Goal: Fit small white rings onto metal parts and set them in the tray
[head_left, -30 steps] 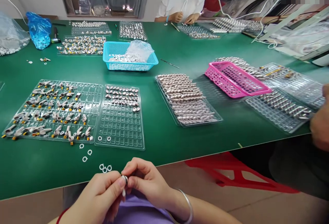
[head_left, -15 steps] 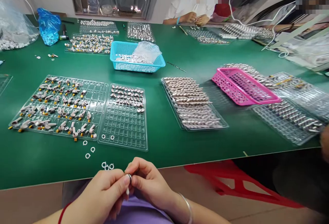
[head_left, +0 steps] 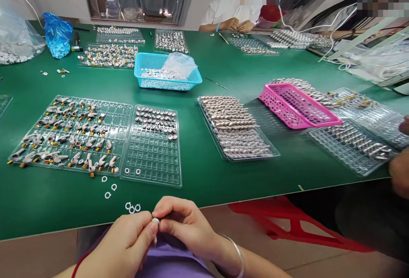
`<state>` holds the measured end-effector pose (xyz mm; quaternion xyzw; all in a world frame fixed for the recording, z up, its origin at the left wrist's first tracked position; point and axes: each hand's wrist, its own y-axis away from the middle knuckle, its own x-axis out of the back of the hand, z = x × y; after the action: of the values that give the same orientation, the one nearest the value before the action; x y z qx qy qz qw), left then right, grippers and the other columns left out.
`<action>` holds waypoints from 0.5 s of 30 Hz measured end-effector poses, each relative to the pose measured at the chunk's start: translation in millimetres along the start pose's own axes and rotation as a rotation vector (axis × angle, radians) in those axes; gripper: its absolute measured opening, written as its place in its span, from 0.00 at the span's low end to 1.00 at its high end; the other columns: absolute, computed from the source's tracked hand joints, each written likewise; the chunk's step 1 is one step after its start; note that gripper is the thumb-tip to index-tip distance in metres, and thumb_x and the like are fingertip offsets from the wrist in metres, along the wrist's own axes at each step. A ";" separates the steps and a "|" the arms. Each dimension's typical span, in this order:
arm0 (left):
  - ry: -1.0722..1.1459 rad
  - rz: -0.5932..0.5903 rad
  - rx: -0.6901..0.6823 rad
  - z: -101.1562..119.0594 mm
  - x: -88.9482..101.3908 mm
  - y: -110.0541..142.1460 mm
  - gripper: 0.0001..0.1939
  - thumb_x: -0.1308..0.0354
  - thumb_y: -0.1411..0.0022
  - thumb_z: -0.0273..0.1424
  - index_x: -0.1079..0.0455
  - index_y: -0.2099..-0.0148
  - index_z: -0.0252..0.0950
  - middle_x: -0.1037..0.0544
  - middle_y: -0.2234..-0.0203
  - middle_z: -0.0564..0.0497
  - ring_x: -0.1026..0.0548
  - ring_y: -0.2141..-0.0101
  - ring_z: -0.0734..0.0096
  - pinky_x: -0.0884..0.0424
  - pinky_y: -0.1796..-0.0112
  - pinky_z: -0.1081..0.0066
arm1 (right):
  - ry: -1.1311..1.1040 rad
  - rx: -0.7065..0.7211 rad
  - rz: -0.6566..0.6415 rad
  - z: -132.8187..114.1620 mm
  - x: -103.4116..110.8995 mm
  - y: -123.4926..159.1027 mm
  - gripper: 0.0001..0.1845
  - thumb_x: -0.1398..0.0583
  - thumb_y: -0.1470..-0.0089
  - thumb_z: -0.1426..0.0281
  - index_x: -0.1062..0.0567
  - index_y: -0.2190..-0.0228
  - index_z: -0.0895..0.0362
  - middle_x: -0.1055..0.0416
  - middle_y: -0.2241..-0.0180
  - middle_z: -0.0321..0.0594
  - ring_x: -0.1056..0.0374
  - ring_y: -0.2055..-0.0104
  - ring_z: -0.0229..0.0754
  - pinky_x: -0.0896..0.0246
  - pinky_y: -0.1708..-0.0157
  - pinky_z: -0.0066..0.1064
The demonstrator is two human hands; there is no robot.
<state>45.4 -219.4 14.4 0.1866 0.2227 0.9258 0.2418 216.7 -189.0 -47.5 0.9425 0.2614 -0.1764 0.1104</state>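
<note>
Just below the table's front edge, my left hand (head_left: 129,237) pinches a small white earbud shell (head_left: 155,222) whose stem points down. My right hand (head_left: 187,224) meets it from the other side, thumb and forefinger closed on the shell's round head. Fingers cover most of the piece. On the table beyond lie several thin white rings (head_left: 132,210). Farther off, a clear tray (head_left: 116,118) carries rows of earbud shells with orange tabs. Beside it a second clear tray (head_left: 153,159) bears dark-rimmed round caps in its far rows and two white rings near its front.
A blue basket (head_left: 168,84) with white parts and a plastic bag stands mid-table. To the right are a stacked tray of pale stems (head_left: 230,124) and a pink basket (head_left: 297,105). A co-worker's hand (head_left: 401,173) shows at right; another person (head_left: 236,24) sits opposite. A red stool (head_left: 287,222) stands below.
My view shifted slightly and partly swung back. Both hands stay together on the earbud shell; its dark band, visible earlier, is now hardly seen. The co-worker's hand at right has moved.
</note>
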 end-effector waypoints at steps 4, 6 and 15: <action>-0.038 0.003 -0.017 1.5 1.5 1.1 0.19 0.61 0.33 0.42 0.43 0.74 0.40 0.37 0.82 0.57 0.37 0.77 0.70 0.41 0.72 0.71 | 0.157 0.092 -0.023 -4.0 1.2 -0.1 0.07 0.32 0.50 0.67 0.21 0.70 0.57 0.26 0.70 0.40 0.30 0.69 0.36 0.33 0.68 0.26; -0.062 0.013 -0.038 0.3 1.6 1.9 0.18 0.60 0.32 0.41 0.42 0.73 0.40 0.36 0.81 0.57 0.37 0.76 0.69 0.41 0.71 0.71 | 0.232 0.135 -0.033 -6.2 1.4 0.2 0.06 0.33 0.49 0.67 0.21 0.69 0.57 0.25 0.70 0.41 0.30 0.69 0.36 0.33 0.68 0.27; -0.124 0.047 -0.146 -5.1 0.2 6.2 0.18 0.60 0.31 0.41 0.41 0.71 0.40 0.30 0.77 0.54 0.33 0.74 0.69 0.38 0.70 0.73 | 0.280 0.202 -0.037 -12.4 -2.4 1.9 0.08 0.35 0.46 0.66 0.21 0.68 0.58 0.25 0.71 0.41 0.30 0.71 0.36 0.34 0.70 0.27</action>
<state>40.7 -225.8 13.4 0.2306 0.1348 0.9316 0.2464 219.1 -187.9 -35.1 0.9592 0.2725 -0.0706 -0.0256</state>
